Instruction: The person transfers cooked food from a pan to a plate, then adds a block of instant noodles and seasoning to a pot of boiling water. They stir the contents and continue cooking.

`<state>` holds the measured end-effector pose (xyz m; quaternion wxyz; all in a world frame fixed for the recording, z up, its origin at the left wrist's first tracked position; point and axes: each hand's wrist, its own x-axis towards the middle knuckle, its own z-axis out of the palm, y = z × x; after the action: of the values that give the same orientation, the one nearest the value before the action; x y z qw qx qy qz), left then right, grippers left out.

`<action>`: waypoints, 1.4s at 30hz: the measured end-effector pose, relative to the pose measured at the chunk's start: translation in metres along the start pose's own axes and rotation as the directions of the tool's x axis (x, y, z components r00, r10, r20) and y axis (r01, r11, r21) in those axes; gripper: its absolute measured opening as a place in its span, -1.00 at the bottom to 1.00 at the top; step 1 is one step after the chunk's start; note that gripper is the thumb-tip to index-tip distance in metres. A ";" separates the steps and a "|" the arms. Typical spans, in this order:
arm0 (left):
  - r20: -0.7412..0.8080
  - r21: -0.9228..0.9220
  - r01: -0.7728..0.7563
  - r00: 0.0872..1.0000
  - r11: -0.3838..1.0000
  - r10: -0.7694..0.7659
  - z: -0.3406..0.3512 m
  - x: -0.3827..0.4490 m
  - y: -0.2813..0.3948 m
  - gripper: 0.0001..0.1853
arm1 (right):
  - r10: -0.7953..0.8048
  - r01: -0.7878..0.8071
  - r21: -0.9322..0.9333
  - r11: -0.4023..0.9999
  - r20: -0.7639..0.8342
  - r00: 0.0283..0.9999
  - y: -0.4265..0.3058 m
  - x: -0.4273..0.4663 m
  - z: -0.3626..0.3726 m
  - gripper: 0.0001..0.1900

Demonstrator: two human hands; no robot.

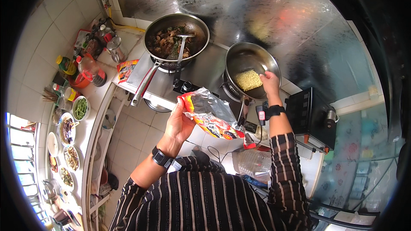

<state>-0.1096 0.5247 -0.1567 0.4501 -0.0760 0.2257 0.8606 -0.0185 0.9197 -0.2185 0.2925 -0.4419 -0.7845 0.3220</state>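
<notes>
My left hand [179, 124] grips a torn-open instant noodle packet [215, 122], red and yellow outside with a silver lining, in front of the stove. The packet's open side shows its foil inside. My right hand [271, 85] reaches over the right rim of a deep steel pan [245, 53]. A square block of dried instant noodles [249, 80] is in that pan, close beside my right thumb. Whether these fingers still pinch the block's edge is not clear. Apart from the noodles, the pan's visible inside looks bare.
A wok [151, 43] of cooked meat with a spatula [182, 49] sits on the left burner, handle jutting forward. Another noodle packet [127, 70] lies beside the stove. Bottles [91, 70] and filled dishes [71, 158] line the left counter. A black oven [300, 110] stands right.
</notes>
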 end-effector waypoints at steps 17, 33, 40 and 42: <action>0.124 -0.019 -0.316 0.941 0.949 0.316 -0.019 -0.049 0.004 -0.58 | -0.696 0.721 0.210 0.661 0.531 0.483 -0.231 -0.251 -0.117 -0.64; 0.207 0.139 -0.530 0.842 0.836 0.499 -0.004 -0.081 -0.014 -0.58 | -0.695 0.776 0.160 0.610 0.579 0.427 -0.206 -0.262 -0.066 -0.92; 0.069 0.060 -0.516 0.856 0.855 0.512 -0.016 -0.069 -0.008 -0.66 | -0.574 0.295 0.630 0.718 0.298 0.762 -0.194 -0.239 -0.108 -0.87; 0.100 0.021 -0.486 0.870 0.873 0.482 -0.011 -0.062 -0.004 -0.66 | -0.416 0.158 0.789 0.594 0.133 0.899 -0.190 -0.238 -0.118 -0.91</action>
<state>-0.0706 0.4757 -0.1473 0.2316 0.0327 0.2363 0.9431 0.0782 0.6628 -0.0415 0.3748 -0.0880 -0.6716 0.6330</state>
